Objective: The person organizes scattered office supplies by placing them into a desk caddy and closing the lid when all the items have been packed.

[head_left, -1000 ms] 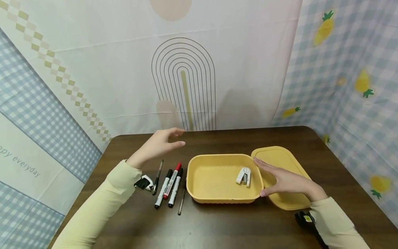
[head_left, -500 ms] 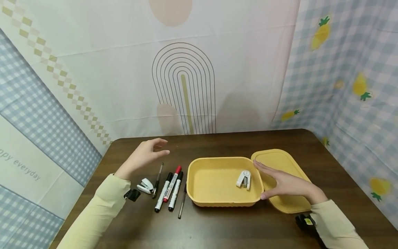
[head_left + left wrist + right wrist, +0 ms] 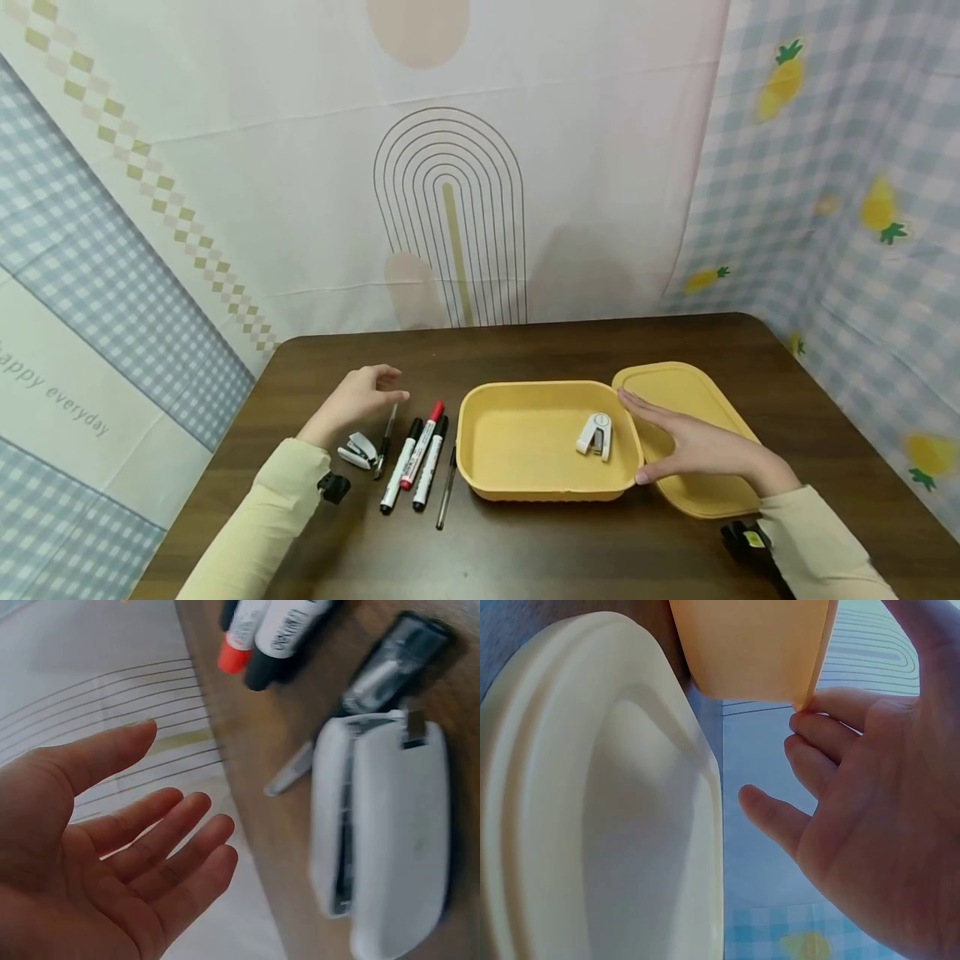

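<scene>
The left hand (image 3: pixel 360 400) is hanging with its fingers loosely curved, thumb and fingertips well apart, and is holding nothing; in the head view it is hovering about the far end of a clear-barrelled pen (image 3: pixel 386 442), just beyond a white mini stapler (image 3: pixel 358 450). The right hand (image 3: pixel 701 446) is spreading wide across the right end of the yellow plastic box (image 3: pixel 547 489), touching its two right corners without closing round it. A second white mini stapler (image 3: pixel 596 436) is lying inside the box, toward the right. If the left hand is coming down on the first stapler, its fingers could be catching the pen beside it and rolling it into the markers (image 3: pixel 422 446), because they are lying so close together. The right hand, if pressing unevenly, could be skewing the box against the second pen (image 3: pixel 446 492) or the yellow lid (image 3: pixel 690 385). The left wrist view is showing the bare palm and the slot between the stapler's two arms, while the head view is mostly hiding that palm. The right wrist view is showing fingertips meeting the rim, but only the head view is revealing the thumb tip and the box's contents.
</scene>
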`<state>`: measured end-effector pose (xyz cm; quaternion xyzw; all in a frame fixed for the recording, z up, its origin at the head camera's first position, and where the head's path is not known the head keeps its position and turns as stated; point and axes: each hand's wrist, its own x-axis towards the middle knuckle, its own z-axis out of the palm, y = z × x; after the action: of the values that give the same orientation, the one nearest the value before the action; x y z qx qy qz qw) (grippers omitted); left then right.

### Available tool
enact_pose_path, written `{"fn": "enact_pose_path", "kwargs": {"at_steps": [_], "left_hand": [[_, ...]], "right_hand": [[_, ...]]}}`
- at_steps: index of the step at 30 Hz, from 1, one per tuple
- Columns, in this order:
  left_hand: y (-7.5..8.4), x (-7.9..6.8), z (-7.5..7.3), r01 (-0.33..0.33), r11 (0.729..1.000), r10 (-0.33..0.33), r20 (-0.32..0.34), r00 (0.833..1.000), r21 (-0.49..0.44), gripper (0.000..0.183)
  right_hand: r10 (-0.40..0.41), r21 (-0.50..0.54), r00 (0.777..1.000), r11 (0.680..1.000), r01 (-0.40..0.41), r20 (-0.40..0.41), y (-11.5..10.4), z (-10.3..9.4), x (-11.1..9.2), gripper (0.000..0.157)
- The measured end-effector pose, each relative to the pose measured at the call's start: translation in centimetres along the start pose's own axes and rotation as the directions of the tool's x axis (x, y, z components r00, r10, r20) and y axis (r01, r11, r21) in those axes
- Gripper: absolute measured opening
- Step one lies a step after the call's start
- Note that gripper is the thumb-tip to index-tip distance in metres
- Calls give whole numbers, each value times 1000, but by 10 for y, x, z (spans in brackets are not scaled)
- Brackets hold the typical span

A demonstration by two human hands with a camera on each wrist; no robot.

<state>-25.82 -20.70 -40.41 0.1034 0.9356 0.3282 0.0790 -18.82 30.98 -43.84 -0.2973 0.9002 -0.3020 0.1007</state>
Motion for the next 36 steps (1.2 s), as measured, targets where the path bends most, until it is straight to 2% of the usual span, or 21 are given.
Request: {"fn": "enact_pose_path", "kwargs": {"at_steps": [4,8,13,17,27,36], "left_hand": [[-13,-2,9,36,999,-36,22,999,-2,55],[-25,-2,15,31,999,-32,31,999,43,52],[-32,-3,17,33,997,-36,34,999,63,54],[-34,-3,19,47,998,-49,58,997,44,55],[-34,5,26,25,1000,-25,42,999,20,53],[-28,8,34,2,997,0,33,999,-79,51]], "right_hand": [[-1,10,1000,1000,1,6,-1,2,0,111],[1,16,1000,1000,-1,15,-2,3,1,112],[-2,38,1000,999,1,16,-4,4,5,111],[0,43,1000,999,-1,24,-5,4,6,111],[0,33,1000,999,-1,14,-7,1,6,111],[12,22,1000,1000,-12,9,-4,0,0,112]]}}
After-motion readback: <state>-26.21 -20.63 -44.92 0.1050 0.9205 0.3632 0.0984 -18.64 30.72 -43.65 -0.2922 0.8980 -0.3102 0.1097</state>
